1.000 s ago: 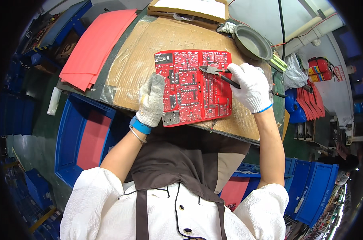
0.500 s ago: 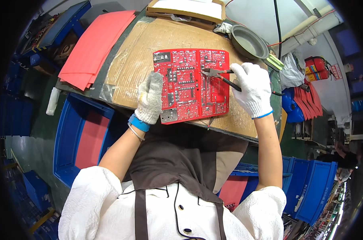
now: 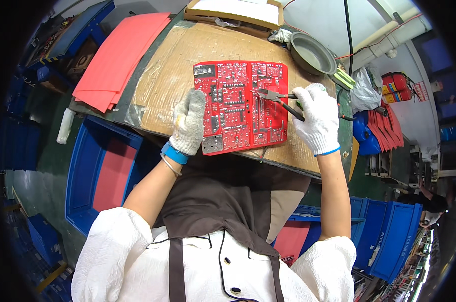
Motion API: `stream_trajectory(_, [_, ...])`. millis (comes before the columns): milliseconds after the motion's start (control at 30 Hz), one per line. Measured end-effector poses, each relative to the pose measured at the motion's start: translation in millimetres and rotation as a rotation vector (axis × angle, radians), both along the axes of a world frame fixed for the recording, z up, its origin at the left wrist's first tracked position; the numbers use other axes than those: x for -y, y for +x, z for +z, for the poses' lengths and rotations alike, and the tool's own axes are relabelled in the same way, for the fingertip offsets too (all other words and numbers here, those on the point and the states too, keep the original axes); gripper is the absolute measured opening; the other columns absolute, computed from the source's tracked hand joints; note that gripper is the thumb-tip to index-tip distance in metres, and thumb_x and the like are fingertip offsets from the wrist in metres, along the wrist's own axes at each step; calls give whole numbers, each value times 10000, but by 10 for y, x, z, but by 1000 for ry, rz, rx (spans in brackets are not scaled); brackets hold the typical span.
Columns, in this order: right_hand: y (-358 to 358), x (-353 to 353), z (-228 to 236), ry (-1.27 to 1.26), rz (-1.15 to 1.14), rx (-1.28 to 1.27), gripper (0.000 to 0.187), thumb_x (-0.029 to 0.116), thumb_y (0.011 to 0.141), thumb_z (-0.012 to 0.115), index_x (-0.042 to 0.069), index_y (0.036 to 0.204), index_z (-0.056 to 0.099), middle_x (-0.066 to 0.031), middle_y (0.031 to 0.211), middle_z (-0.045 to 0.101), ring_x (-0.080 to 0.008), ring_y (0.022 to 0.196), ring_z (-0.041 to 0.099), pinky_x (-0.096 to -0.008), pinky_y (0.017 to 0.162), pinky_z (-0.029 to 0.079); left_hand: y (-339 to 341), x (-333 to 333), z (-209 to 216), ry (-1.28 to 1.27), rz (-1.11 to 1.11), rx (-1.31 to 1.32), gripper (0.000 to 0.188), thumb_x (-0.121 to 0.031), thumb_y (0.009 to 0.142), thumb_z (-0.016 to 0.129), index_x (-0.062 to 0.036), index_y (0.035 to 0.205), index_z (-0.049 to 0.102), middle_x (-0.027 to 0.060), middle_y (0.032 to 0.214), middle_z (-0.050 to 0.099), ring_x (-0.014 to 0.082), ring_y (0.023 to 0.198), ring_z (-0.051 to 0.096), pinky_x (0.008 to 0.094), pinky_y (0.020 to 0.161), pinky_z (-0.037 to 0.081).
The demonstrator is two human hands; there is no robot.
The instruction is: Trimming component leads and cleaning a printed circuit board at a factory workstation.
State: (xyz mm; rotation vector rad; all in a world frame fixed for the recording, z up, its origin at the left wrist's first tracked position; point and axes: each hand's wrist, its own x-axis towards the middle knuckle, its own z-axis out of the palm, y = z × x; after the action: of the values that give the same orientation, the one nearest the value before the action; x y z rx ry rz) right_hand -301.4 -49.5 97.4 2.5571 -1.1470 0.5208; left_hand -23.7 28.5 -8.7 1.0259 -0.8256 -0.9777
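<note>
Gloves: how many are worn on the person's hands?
2: one on the left hand, at the left edge of the board; one on the right hand, which holds the pliers.

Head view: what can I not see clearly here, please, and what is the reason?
In the head view:
Underside of the flat red circuit board: hidden by the board itself.
Grips of the black-handled metal pliers: partly covered by the white-gloved right hand.
Contact between pliers and board: too small to tell.
Whether fingers of the grey-gloved left hand go underneath: hidden by the board.
</note>
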Motion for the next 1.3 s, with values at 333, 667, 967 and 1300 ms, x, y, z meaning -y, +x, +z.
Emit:
stream_trajectory(333, [-10,51,-5,-176,57,-75,506,96,676,810,132,1164,678,-87,967,616,-312,904,628,-444,773,461,-18,2,10,-16,-21,-44,452,-447,1091,567,-10,1116,678,20,931,719,61,791,666,261,663,574])
stream_trajectory(667, [5,22,-57,-121,61,-27,489,86,685,813,124,1153,676,-85,919,607,-309,879,618,-441,723,446,-14,4,-6,-19,-18,-58,434,-440,1090,572,-23,1131,685,14,935,722,63,795,670,258,669,576])
stream_trajectory(967, [-96,-60,-176,147,-76,265,418,49,739,771,111,1143,685,-137,985,699,-358,898,704,-415,788,559,-27,-7,29,-26,-25,-59,435,-441,1087,578,-24,1139,691,16,953,728,62,809,668,259,681,576])
stream_trajectory(1300, [-291,-324,-278,-36,-223,32,575,114,694,827,141,1239,645,-110,1116,661,-338,1074,628,-454,907,471,-43,-17,21,-7,-10,-101,418,-436,1085,588,-31,1125,682,-4,941,696,51,799,641,248,654,554])
